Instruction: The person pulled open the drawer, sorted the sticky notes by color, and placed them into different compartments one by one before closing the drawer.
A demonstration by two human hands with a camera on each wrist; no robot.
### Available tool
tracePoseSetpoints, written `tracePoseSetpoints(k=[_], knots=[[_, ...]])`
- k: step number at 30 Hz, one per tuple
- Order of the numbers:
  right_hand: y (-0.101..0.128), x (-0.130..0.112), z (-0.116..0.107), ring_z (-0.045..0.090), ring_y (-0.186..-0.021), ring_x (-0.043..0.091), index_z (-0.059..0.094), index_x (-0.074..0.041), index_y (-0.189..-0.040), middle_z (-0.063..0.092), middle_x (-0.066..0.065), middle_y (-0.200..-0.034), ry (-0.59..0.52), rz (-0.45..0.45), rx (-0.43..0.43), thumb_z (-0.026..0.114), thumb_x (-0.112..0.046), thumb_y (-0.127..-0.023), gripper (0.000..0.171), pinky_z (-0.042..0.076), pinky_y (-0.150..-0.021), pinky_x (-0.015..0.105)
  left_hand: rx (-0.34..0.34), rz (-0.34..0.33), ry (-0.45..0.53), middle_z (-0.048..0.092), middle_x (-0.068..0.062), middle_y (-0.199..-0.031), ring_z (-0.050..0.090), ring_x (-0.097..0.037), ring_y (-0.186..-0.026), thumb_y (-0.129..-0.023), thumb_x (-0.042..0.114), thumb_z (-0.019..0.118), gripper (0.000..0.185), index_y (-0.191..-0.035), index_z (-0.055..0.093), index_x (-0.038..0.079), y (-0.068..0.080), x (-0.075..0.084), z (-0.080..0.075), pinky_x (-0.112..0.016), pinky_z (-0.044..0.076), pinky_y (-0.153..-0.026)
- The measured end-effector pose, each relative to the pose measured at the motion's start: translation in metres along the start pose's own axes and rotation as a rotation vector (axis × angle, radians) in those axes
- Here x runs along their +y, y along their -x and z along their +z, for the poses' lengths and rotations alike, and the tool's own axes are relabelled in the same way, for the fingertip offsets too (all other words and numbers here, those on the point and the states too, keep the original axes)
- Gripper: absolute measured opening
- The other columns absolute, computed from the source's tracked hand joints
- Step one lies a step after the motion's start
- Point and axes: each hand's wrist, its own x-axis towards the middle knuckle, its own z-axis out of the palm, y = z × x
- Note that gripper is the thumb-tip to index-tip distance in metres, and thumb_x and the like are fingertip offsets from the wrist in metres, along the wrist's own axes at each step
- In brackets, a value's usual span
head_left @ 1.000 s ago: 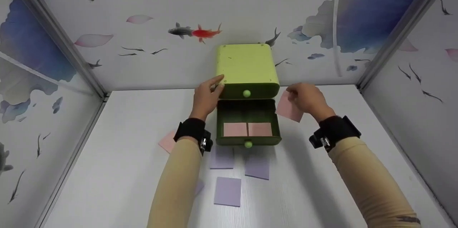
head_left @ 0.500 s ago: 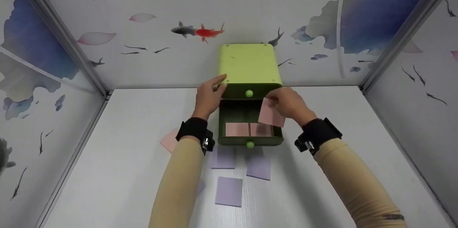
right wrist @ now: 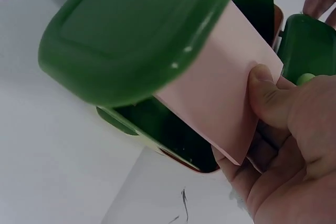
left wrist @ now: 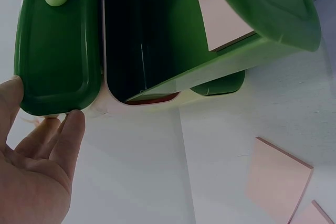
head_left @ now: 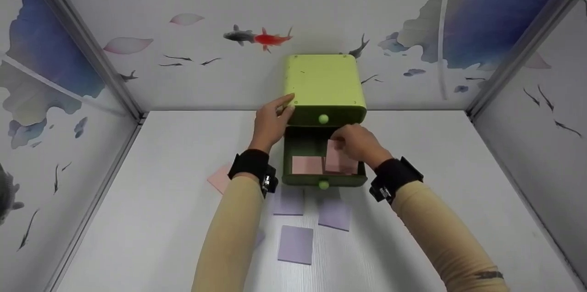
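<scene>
At the back edge of the tabletop (head_left: 412, 168), centred against the patterned rear wall, stands a light green drawer box (head_left: 324, 83) with two drawers; no brand, label or writing can be read on it or on any other item. Its upper drawer (head_left: 326, 118) is closed, with a pale green knob on the front. Its lower drawer (head_left: 305, 147) is pulled out toward the person and has the same kind of knob at its front wall. Inside the lower drawer one pink paper square (head_left: 306, 164) lies flat at the front left; the drawer's right half is largely hidden by the right hand (head_left: 355, 143). That hand pinches a second pink paper square (head_left: 338, 160) between thumb and fingers, holding it tilted inside the drawer over the right half; whether this sheet touches the drawer floor cannot be determined. The left hand (head_left: 270, 122) rests with straight, relaxed fingers against the front left corner of the box, at the level of the upper drawer, and grips nothing. On the tabletop in front of the drawer lie three purple paper squares (head_left: 296, 244), two just beside the drawer front and one nearer the front edge. A further pink sheet (head_left: 219, 178) lies left of the drawer, partly covered by the left wrist strap. A fourth purple corner shows beside the left sleeve, mostly hidden.
</scene>
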Motion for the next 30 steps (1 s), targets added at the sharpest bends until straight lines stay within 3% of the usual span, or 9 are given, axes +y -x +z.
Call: tracePoseSetpoints(k=[6, 13, 21, 30], knots=[[0.003, -0.001, 0.011, 0.056, -0.078, 0.019, 0.077, -0.009, -0.096, 0.072, 0.005, -0.092, -0.003, -0.005, -0.032, 0.060, 0.001, -0.089, 0.021, 0.050, -0.073, 0.037, 0.007, -0.003, -0.016, 0.053, 0.001, -0.145, 0.056, -0.025, -0.128, -0.101, 0.028, 0.054, 0.037, -0.138, 0.056, 0.025, -0.001, 0.000, 0.001, -0.033, 0.053, -0.095], [0.005, 0.001, 0.024, 0.051, -0.071, 0.017, 0.076, -0.010, -0.095, 0.068, 0.003, -0.083, 0.021, 0.049, -0.074, 0.060, 0.002, -0.088, 0.021, 0.043, -0.064, 0.032, 0.003, -0.006, -0.009, 0.054, 0.001, -0.144, 0.056, -0.025, -0.127, -0.101, 0.030, 0.054, 0.037, -0.138, 0.056, 0.026, -0.001, 0.000, 0.001, -0.032, 0.055, -0.090], [0.007, 0.000, 0.032, 0.069, -0.096, 0.026, 0.078, -0.014, -0.105, 0.075, 0.005, -0.103, 0.075, 0.059, -0.028, 0.063, 0.002, -0.088, 0.028, 0.057, -0.079, 0.045, 0.010, -0.002, -0.013, 0.053, 0.000, -0.144, 0.057, -0.026, -0.127, -0.101, 0.029, 0.054, 0.037, -0.137, 0.057, 0.025, 0.000, 0.001, 0.000, -0.033, 0.054, -0.092], [0.008, 0.000, 0.038, 0.069, -0.080, 0.022, 0.080, -0.016, -0.095, 0.076, 0.004, -0.092, 0.134, 0.039, 0.054, 0.064, -0.006, -0.089, 0.020, 0.056, -0.068, 0.044, 0.015, -0.014, 0.000, 0.053, 0.000, -0.145, 0.057, -0.026, -0.127, -0.101, 0.029, 0.055, 0.036, -0.136, 0.058, 0.026, -0.001, -0.001, 0.001, -0.034, 0.053, -0.094]])
